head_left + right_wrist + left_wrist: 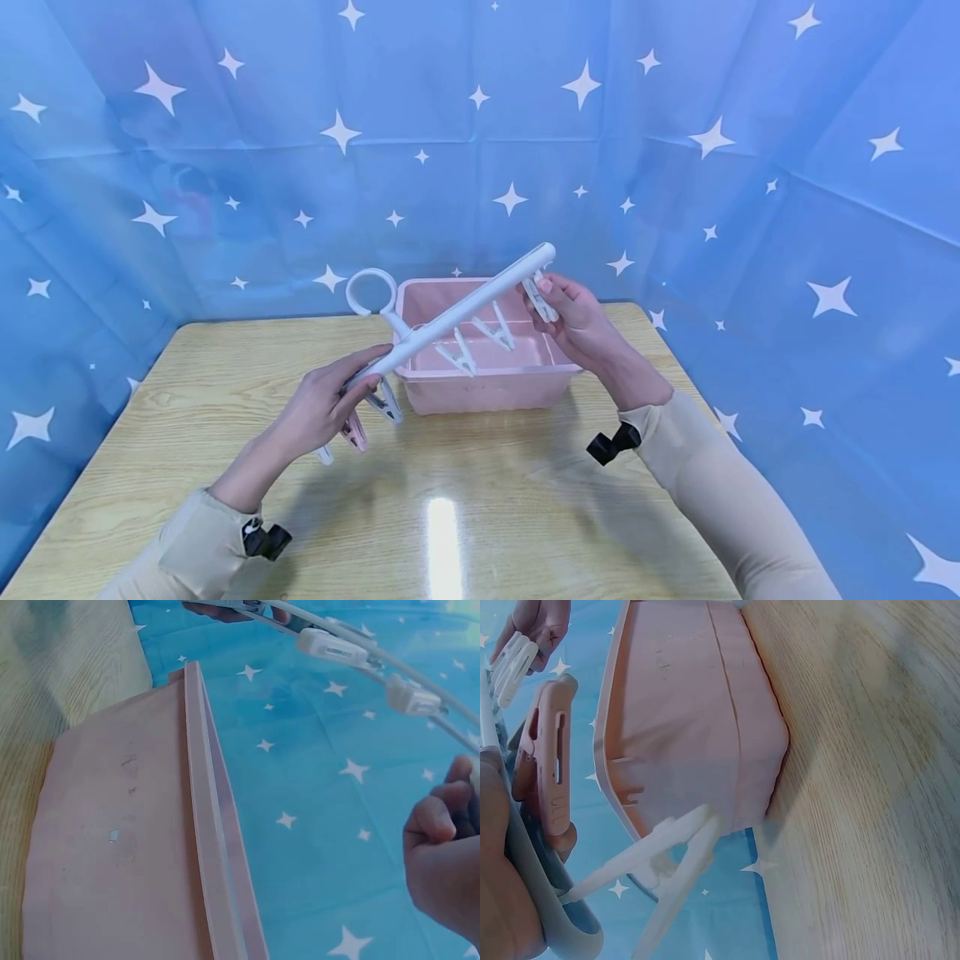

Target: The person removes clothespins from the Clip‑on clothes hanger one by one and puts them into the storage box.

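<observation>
A white clip hanger (465, 310) with a round open hook (371, 272) is held slantwise above the table, its right end higher. My left hand (326, 400) grips the bar near its lower left end. At the upper right end my right hand (573, 317) pinches a white clip (540, 298) between thumb and fingers. Two more white clips dangle from the middle of the bar. Below the left hand hang a pink clip (553, 757) and white clips (667, 862). In the right wrist view, the curled right fingers (431, 821) partly leave the frame.
A pink plastic basin (487, 392) stands on the wood-grain table (360, 517) behind and beneath the hanger. Blue cloth (450, 183) with white stars hangs at the back and on both sides. A bright light reflection lies on the table's front.
</observation>
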Tool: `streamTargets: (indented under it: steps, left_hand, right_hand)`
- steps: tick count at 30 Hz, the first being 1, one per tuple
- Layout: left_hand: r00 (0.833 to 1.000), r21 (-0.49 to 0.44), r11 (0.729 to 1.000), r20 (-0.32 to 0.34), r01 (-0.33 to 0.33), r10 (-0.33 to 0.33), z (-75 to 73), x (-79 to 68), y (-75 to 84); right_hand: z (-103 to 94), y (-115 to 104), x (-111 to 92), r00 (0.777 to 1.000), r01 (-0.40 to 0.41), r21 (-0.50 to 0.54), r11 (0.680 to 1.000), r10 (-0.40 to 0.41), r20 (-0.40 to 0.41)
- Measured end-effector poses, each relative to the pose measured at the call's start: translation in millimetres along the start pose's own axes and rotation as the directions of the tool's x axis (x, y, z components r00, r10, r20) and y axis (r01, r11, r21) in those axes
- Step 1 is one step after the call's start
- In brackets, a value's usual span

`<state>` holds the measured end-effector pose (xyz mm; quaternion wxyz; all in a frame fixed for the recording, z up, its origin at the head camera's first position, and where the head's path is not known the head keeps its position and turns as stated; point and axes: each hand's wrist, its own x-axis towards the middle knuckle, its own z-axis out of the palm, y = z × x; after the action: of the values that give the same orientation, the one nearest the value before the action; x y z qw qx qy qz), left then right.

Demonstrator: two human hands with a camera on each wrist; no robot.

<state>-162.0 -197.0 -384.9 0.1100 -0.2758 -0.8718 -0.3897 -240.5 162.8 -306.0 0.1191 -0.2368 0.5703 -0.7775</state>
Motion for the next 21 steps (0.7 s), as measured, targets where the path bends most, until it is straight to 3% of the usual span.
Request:
streamTargets:
  steps: [11,15,21]
  left_hand:
    - [0.996,-0.042,0.996,0.030,0.083,-0.082,-0.2,-0.9,3.3]
    - [0.997,-0.015,0.997,0.017,0.071,-0.071,0.2,-0.7,3.4]
    - [0.998,-0.054,0.996,0.027,0.064,-0.063,0.9,0.4,4.4]
  right_hand:
    - [4.4,-0.7,1.5,0.990,0.074,-0.100,0.992,-0.085,-0.110]
    - [4.2,-0.2,1.8,0.986,0.092,-0.129,0.987,-0.109,-0.127]
    - [3.8,0.6,2.1,0.961,0.145,-0.290,0.946,-0.205,-0.185]
